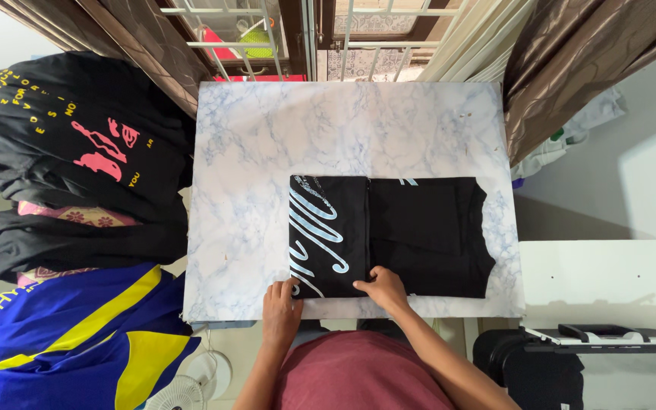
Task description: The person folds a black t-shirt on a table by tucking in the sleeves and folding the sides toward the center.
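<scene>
The left hand point(281, 310) pinches the near left corner of a folded black shirt point(389, 237), fingers curled over the edge at about 7 o'clock of the garment, while the right hand point(383, 288) lies flat with fingers closed on the near hem at 6 o'clock, pressing the cloth down; both grips seem meant to keep the fold square and taut. The shirt lies just below the middle of a marble-patterned table point(267, 152), its left part turned over to show pale blue script, its plain black right part reaching toward 3 o'clock. The table's far half, toward 12 o'clock, carries nothing that I can see. Off the table at 9 o'clock hangs or lies a heap of dark clothes point(77, 152) with pink and yellow print, and at 8 o'clock a blue and yellow garment point(77, 334), probably kept within reach. At 4 o'clock stands a white side table point(597, 281). At 12 o'clock a barred window point(305, 38) sits between brown curtains point(571, 61).
</scene>
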